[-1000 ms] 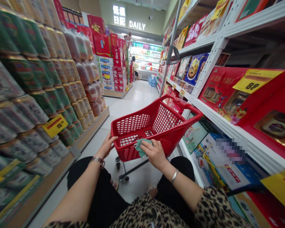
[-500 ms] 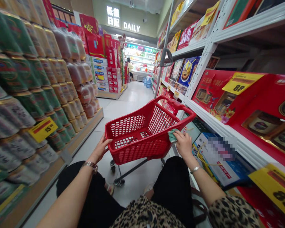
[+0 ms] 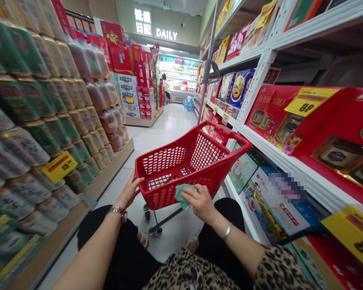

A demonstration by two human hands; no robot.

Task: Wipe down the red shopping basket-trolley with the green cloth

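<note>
A red plastic shopping cart (image 3: 199, 155) with perforated basket walls stands in front of my knees, its handle toward the right. My left hand (image 3: 130, 190) grips the front corner of the basket at the left, thumb over the rim. With my right hand (image 3: 198, 201) I press a green cloth (image 3: 183, 195) against the near side wall, about midway along it. The fingers lie over the cloth and cover part of it. Inside the basket, the red slotted floor shows. Below it, grey legs and black casters (image 3: 155, 231) rest on the floor.
Stacked drink cans (image 3: 57, 94) on a low platform line the left. White shelves (image 3: 290, 161) with red gift boxes (image 3: 296, 121) and yellow price tags run close along the right. Pale tiled floor (image 3: 169, 114) leads to a lit chiller, where a person (image 3: 165, 86) is.
My right hand has slid the green cloth leftward along the cart's near side, from close to the handle end to the middle. The left hand keeps its hold on the corner.
</note>
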